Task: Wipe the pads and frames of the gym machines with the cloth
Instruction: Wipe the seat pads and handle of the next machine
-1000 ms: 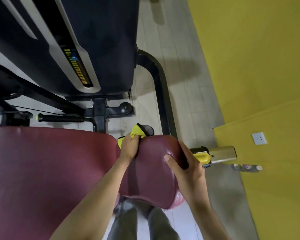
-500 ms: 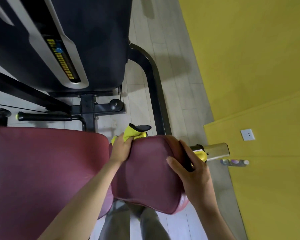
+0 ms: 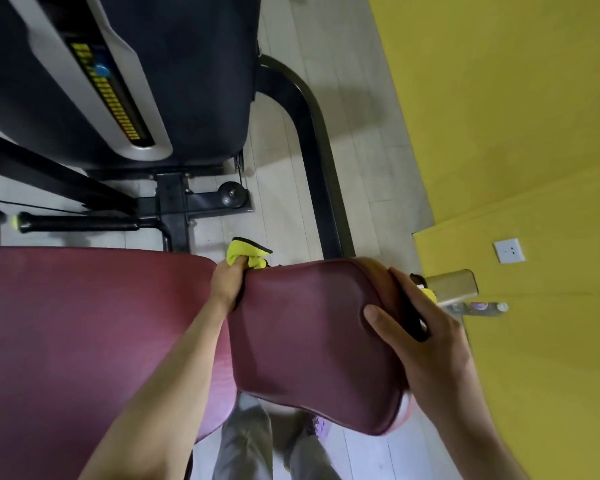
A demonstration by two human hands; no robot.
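Observation:
A small maroon pad (image 3: 312, 341) sits in the middle, beside a large maroon seat pad (image 3: 84, 334) on the left. My left hand (image 3: 227, 284) grips a yellow cloth (image 3: 246, 256) with a dark edge and holds it against the small pad's far left corner, in the gap between the two pads. My right hand (image 3: 420, 337) holds the small pad's right edge, thumb on top and fingers curled round its dark underside. Behind stands the machine's black frame tube (image 3: 312, 161).
A dark weight-stack shroud (image 3: 136, 74) with a yellow scale fills the upper left. A black handle bar (image 3: 80, 221) lies low at the left. A yellow wall (image 3: 516, 133) with a white socket (image 3: 509, 251) runs along the right. A brass-coloured tube (image 3: 451, 285) sticks out beyond the small pad.
My left hand has slid with the cloth slightly left along the small pad's far edge into the gap. The pad has tilted flatter toward me. My right hand keeps its hold.

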